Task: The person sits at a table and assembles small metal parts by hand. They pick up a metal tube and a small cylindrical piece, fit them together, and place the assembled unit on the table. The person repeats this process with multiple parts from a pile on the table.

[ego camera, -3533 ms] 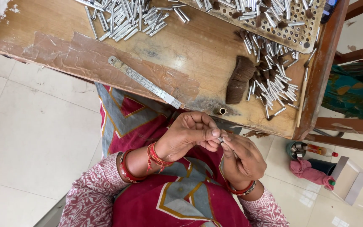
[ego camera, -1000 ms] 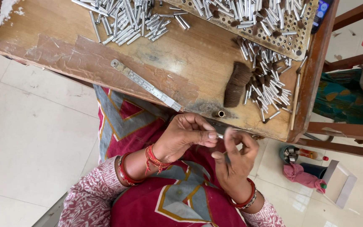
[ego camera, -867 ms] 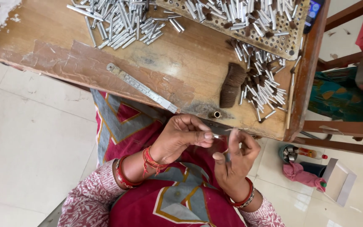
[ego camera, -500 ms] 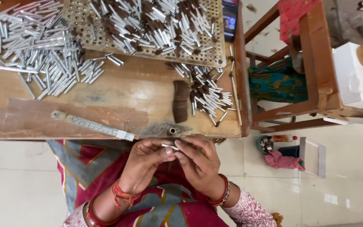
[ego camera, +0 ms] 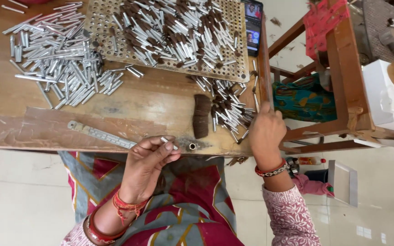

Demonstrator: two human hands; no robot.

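Note:
My left hand (ego camera: 147,160) pinches a short silver metal tube (ego camera: 168,142) at the near edge of the wooden table (ego camera: 156,102), close to a small round socket (ego camera: 192,146) set in the wood. My right hand (ego camera: 265,132) reaches onto the table's right end, its fingers at a pile of tubes with brown bristle ends (ego camera: 226,107); what it grips is hidden. A dark brown bristle bundle (ego camera: 201,116) lies just left of that pile.
A perforated board (ego camera: 169,34) heaped with bristle-tipped tubes fills the far middle. Plain silver tubes (ego camera: 55,59) lie at the far left. A metal ruler (ego camera: 101,135) lies near the front edge. A phone (ego camera: 253,27) lies far right; wooden frames (ego camera: 338,91) stand beyond.
My hands have parted: the right has left the left and reached out to the tube pile at the table's right end. The view has shifted to the right.

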